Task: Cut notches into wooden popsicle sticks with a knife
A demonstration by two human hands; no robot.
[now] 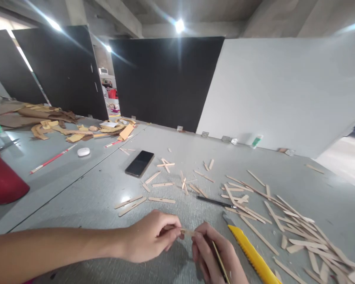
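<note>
My left hand (156, 236) is closed, pinching one end of a small flat wooden stick piece (187, 232) between thumb and fingers. At the other end of that piece are the fingertips of my right hand (214, 252), which is also closed. A slim dark tool with a gold-coloured edge (219, 256) lies in the right hand's grip; its tip is hidden, so its kind is unclear. Just right of this hand lies a yellow-handled craft knife (251, 252). A thin black tool (214, 201) rests beyond it, its end touching some sticks.
Loose craft sticks (307, 232) are heaped at right; shorter pieces (162, 184) lie ahead. A phone (140, 163), white case (83, 152), red-and-white pencil (51, 159) and red container (4, 177) stand or lie leftward. Leather-like scraps (73, 132) and upright panels (165, 83) are behind.
</note>
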